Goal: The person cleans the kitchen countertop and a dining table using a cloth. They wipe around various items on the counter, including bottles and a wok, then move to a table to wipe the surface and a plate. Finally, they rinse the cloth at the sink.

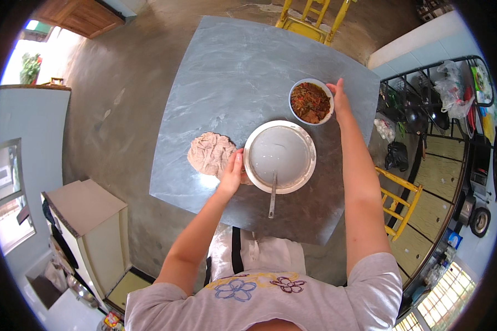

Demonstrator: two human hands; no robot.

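A round metal pot point(250, 171) stands on the grey marbled table point(221, 71), filled with what looks like cloudy pale liquid. A metal spoon point(273, 199) rests in it, its handle over the near rim. My left hand point(232, 172) lies against the pot's left side, fingers stretched. Beside that hand is a crumpled pinkish cloth point(209, 153), partly hidden by it. Farther right, a white bowl point(293, 108) holds a dark reddish-brown stew point(311, 102). My right hand point(339, 100) touches the bowl's right side with its fingers extended.
Yellow chairs stand at the table's far edge point(303, 29) and right side point(398, 203). A black rack point(425, 94) with pans and bags is on the right, above a long counter point(433, 179). To the left stands a low cabinet point(85, 207).
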